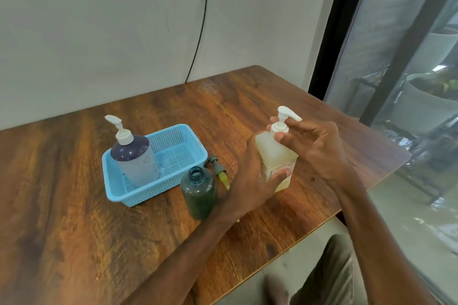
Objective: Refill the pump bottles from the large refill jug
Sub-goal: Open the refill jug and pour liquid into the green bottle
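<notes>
Held item: pale yellow translucent square-sided plastic pump bottle (273, 156), upright near the table's right edge; whether its base touches the top cannot be told.
Left hand (250, 181): wrapped round the bottle's lower body, thumb across the label.
Right hand (314, 146): thumb and fingers pinch the white pump collar (280, 129).
Open bottle: dark green translucent round plastic bottle (199, 193), uncapped, upright, between basket and left wrist.
Loose part: grey pump head with yellow tube (219, 168), lying flat just behind the green bottle.
Basket: light blue perforated plastic basket (119, 188), holding a purple-and-white pump bottle (138, 158) upright.
Surface: dark brown wood-grain tabletop (74, 205), far corner rounded.
Room: plain pale wall (99, 32) with a black cable (202, 27) dropping behind the table; black-framed glass (409, 57) at right, grey planters (421, 106) beyond.
</notes>
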The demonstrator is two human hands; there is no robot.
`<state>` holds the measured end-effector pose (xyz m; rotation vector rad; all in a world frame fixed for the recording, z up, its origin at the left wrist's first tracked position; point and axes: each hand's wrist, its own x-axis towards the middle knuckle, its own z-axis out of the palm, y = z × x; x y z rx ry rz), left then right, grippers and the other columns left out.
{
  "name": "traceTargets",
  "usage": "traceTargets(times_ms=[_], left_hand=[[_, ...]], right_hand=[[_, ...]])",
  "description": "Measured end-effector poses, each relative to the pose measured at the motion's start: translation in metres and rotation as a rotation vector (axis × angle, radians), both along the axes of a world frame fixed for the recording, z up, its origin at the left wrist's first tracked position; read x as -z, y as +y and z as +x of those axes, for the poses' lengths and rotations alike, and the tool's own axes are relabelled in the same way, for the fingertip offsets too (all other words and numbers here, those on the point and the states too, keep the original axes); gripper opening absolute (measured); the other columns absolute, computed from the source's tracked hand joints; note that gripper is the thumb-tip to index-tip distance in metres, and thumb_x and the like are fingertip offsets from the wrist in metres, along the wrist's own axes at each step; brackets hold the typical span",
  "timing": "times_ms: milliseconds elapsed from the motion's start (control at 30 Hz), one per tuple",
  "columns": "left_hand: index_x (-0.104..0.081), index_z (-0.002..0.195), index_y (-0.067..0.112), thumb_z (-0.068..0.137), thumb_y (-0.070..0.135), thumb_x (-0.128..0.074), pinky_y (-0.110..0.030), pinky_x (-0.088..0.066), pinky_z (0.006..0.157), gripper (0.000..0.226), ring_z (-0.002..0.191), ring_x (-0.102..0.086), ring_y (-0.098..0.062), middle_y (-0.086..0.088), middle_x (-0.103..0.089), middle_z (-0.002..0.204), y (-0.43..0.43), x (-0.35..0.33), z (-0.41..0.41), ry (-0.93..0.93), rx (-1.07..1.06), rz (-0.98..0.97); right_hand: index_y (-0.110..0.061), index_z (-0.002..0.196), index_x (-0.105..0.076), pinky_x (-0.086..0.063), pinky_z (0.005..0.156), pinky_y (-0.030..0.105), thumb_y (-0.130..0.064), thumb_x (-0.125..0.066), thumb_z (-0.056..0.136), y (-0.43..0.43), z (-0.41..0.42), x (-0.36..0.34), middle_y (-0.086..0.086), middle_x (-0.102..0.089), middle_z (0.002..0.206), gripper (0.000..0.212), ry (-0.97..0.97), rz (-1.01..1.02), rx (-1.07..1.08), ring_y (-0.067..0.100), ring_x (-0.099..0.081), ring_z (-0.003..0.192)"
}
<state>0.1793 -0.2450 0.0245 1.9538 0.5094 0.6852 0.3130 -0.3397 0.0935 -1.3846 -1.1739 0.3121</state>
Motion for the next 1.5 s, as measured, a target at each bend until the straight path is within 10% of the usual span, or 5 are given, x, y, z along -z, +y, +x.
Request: traceTargets(times_ms=[200,533,967,1167,1500], left_hand=[[-0.025,0.154,0.034,0.090,0.037,-0.081,-0.017,-0.059,0.090,0.085,0.128,-0.056,-0.004,0.010,-0.050,0.142,0.002,0.002,0.001,-0.019,0.022,-0.012],[-0.018,0.152,0.044,0.093,0.039,-0.078,-0.003,-0.049,0.084,0.084,0.126,-0.052,0.006,0.020,-0.042,0.146,-0.001,0.002,-0.001,-0.016,0.022,-0.045],[-0.024,0.151,0.038,0.091,0.032,-0.081,-0.003,-0.051,0.082,0.083,0.125,-0.054,-0.004,0.012,-0.047,0.143,0.002,0.007,0.000,-0.026,0.036,-0.085],[-0.016,0.153,0.045,0.093,0.039,-0.077,-0.004,-0.051,0.085,0.087,0.127,-0.052,0.001,0.018,-0.042,0.148,0.000,0.004,-0.001,-0.022,0.063,-0.090],[-0.016,0.148,0.047,0.092,0.037,-0.078,0.000,-0.048,0.081,0.085,0.124,-0.052,0.003,0.018,-0.042,0.143,-0.001,0.002,-0.001,-0.012,0.048,-0.102]], right_hand=[[0.003,0.145,-0.045,-0.054,0.101,0.040,0.007,-0.047,0.101,-0.008,0.011,-0.009,0.010,-0.059,0.144,0.044,0.208,-0.108,-0.427,0.027,-0.057,0.133],[-0.022,0.104,-0.071,-0.051,0.074,0.012,-0.043,-0.092,0.070,0.004,-0.033,0.003,-0.016,-0.071,0.097,0.045,-0.168,0.031,0.473,0.002,-0.067,0.090],[-0.013,0.132,-0.062,-0.056,0.097,0.051,-0.008,-0.060,0.097,-0.002,-0.017,0.011,-0.001,-0.069,0.129,0.035,-0.049,0.043,0.108,0.018,-0.065,0.121],[-0.022,0.104,-0.073,-0.058,0.075,0.024,-0.041,-0.091,0.071,0.002,-0.039,0.004,-0.015,-0.074,0.101,0.043,-0.074,0.104,0.482,0.007,-0.070,0.092],[-0.014,0.129,-0.069,-0.054,0.083,0.011,-0.018,-0.068,0.096,0.000,-0.036,0.008,-0.026,-0.064,0.118,0.033,-0.227,0.060,0.446,-0.016,-0.062,0.105]])
